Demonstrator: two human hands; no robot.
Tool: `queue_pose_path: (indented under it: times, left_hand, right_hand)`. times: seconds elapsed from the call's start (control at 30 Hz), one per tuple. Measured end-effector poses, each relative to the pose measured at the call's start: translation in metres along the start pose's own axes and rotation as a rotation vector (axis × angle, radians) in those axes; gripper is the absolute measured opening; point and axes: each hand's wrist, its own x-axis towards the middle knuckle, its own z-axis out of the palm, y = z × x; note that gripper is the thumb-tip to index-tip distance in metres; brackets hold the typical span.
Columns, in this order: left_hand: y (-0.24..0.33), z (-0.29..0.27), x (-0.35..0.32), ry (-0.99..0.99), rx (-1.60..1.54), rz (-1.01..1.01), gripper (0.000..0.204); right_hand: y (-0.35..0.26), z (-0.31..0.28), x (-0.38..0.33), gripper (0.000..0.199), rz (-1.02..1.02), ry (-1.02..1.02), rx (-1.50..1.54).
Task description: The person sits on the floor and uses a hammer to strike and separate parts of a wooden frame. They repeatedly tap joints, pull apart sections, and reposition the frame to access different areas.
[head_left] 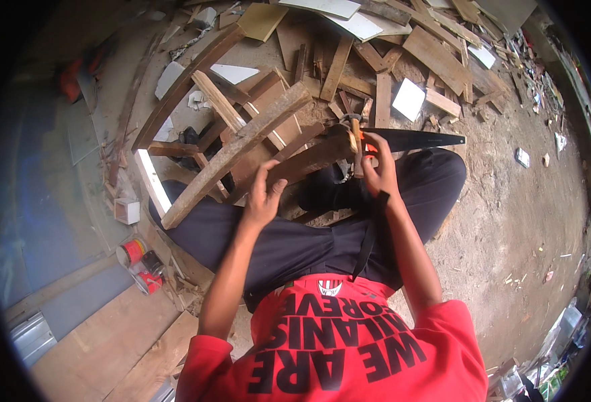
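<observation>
My left hand [264,201] is wrapped over the near edge of a dark brown wooden board [312,161], its thumb and fingers on either side. The board slants across my lap. At its right end, my right hand [381,173] is closed with thumb and fingers around a short light-brown wooden stick [358,151]. Behind those fingers shows the orange handle of a handsaw [416,139], whose dark blade points right. A dark metal piece at the stick's far end is too small to make out. Left of the board stands a rough wooden frame [242,151] of nailed strips, partly against my leg.
Wood offcuts [436,60] and white board pieces [409,99] are heaped across the far side. On the left are a red-labelled can [132,252], a small white box [127,211] and a plywood sheet [104,342]. A small white packet [522,157] lies on the floor at right.
</observation>
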Motion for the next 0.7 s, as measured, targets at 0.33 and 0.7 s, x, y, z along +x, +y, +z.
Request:
queue_pose_path:
  times: [0.33,0.7]
  left_hand:
    - [0.05,0.005,-0.018,-0.168,0.069,0.067,0.052]
    - [0.132,-0.093,0.054,0.05,0.494,0.25,0.031]
  right_hand:
    - [-0.109,0.072,-0.037,0.045,0.072,-0.052,0.605]
    - [-0.122,0.101,0.006,0.036,0.339,-0.137,0.929]
